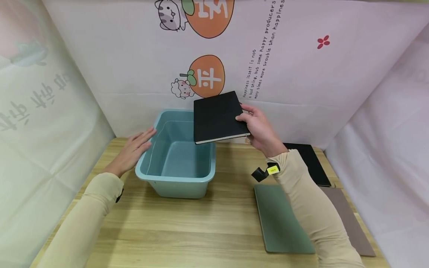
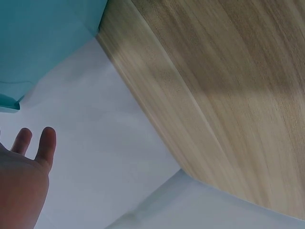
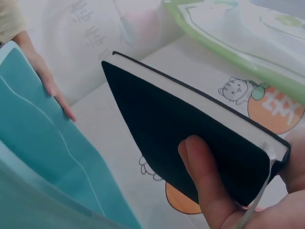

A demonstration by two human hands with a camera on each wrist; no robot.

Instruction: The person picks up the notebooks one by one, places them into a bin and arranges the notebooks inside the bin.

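Note:
A black notebook (image 1: 219, 117) with white page edges is held up over the right side of a blue plastic bin (image 1: 177, 179). My right hand (image 1: 259, 128) grips it by its right edge, thumb on the upper cover and fingers beneath. In the right wrist view, the notebook (image 3: 181, 129) shows its page block and a thin pale ribbon near the hand. My left hand (image 1: 134, 150) rests with straight fingers on the bin's left rim. The part of the bin's inside that shows holds nothing; the notebook hides its back right corner.
On the right of the wooden table (image 1: 187, 230) lie a green notebook (image 1: 279, 219), another black notebook (image 1: 310, 163) and a brownish flat item (image 1: 352, 219), partly under my right forearm. White printed cloth (image 1: 285, 67) walls the table at the back and both sides.

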